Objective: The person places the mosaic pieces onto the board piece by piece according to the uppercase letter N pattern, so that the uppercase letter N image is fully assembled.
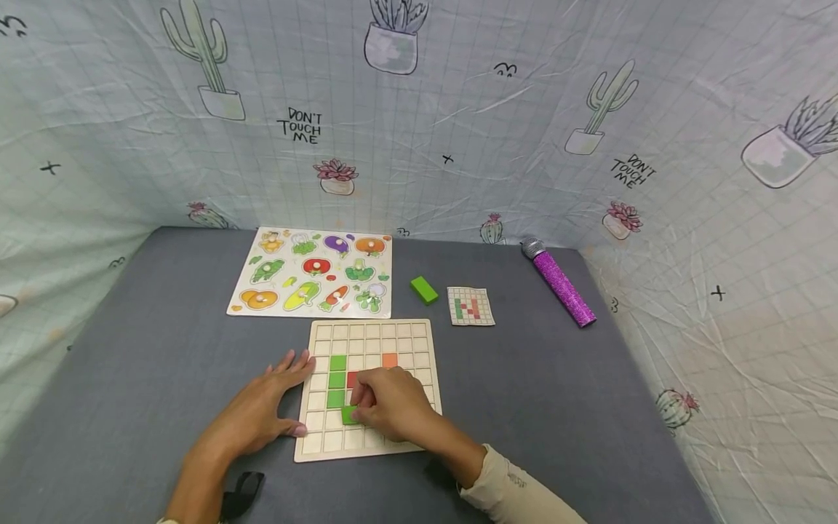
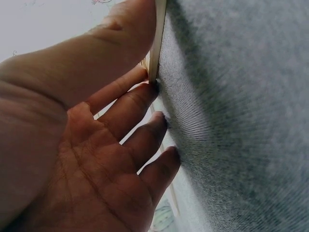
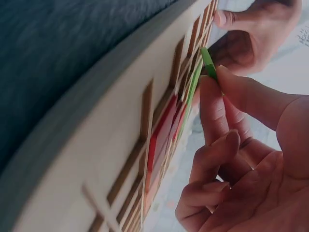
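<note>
A square wooden grid board (image 1: 317, 442) lies on the table. Green tiles (image 1: 337, 380) form a column in its left part; an orange tile (image 1: 389, 360) and a partly covered red tile (image 1: 352, 379) sit to the right of them. My right hand (image 1: 399, 404) pinches a small green tile (image 3: 208, 63) between thumb and fingertip, just over the board near the column's lower end. My left hand (image 1: 258, 407) rests at the board's left edge, fingers spread and fairly straight, thumb and fingertips touching the rim.
Behind the board lie a vegetable picture puzzle (image 1: 308, 291), a green block (image 1: 424, 290) and a small grid pattern card (image 1: 471, 306). A purple glittery microphone (image 1: 563, 284) lies at the right. A black object (image 1: 244, 495) is beside the left wrist. Printed cloth hangs around the table.
</note>
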A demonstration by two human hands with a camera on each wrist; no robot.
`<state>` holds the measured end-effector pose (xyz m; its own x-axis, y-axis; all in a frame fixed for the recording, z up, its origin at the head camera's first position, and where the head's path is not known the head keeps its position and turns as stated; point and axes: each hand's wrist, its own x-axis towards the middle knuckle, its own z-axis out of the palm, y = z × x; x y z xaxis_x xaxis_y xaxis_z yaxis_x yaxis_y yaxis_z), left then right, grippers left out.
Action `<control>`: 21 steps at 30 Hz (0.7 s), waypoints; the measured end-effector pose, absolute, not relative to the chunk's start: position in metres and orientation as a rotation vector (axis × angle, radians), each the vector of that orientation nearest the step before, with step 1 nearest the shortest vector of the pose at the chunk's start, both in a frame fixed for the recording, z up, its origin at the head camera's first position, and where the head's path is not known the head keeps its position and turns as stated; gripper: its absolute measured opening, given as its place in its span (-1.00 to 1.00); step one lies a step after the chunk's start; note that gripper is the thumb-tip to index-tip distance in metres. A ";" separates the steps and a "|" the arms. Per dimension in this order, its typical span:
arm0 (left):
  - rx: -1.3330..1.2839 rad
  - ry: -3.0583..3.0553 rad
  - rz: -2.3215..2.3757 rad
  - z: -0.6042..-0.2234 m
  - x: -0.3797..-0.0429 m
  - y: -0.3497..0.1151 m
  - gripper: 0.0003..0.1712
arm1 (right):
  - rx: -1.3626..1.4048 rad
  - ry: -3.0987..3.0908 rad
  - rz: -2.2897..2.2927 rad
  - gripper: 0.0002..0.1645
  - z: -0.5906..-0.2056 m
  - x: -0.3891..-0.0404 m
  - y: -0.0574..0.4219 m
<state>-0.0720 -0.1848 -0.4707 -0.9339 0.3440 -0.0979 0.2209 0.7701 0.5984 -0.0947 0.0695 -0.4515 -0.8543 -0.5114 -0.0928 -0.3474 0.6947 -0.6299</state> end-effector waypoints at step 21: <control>0.464 2.766 0.886 -0.471 -0.072 -0.186 0.26 | -0.679 2.759 -0.735 -0.67 -0.461 -0.093 0.041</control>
